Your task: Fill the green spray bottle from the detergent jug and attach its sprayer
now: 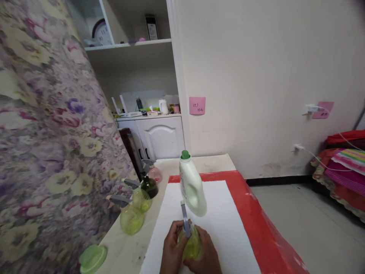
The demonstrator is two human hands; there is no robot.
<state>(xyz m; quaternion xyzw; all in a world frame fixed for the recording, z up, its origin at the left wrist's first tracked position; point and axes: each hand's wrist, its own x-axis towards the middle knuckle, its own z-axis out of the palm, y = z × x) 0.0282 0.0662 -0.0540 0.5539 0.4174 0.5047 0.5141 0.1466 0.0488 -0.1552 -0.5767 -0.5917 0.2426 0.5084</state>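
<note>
A small round spray bottle (192, 247) of clear yellow-green plastic is held upright between my two hands at the near side of the white sheet. My left hand (172, 245) is closed at its neck, with fingers around the base of the grey spray head (185, 217). Wrapped about the bottle's right side is my right hand (207, 249). Just beyond stands a large pale-green jug (193, 190) with a handle and a green piece (185, 154) at its mouth. My fingers partly hide the bottle's neck and body.
Several spray bottles line the table's left side, including a yellow one (131, 220) and a dark green one (149, 186). A green lid-like piece (92, 259) lies near left. White paper (230, 236) covers a red sheet (256, 224). A floral curtain (57, 152) hangs left.
</note>
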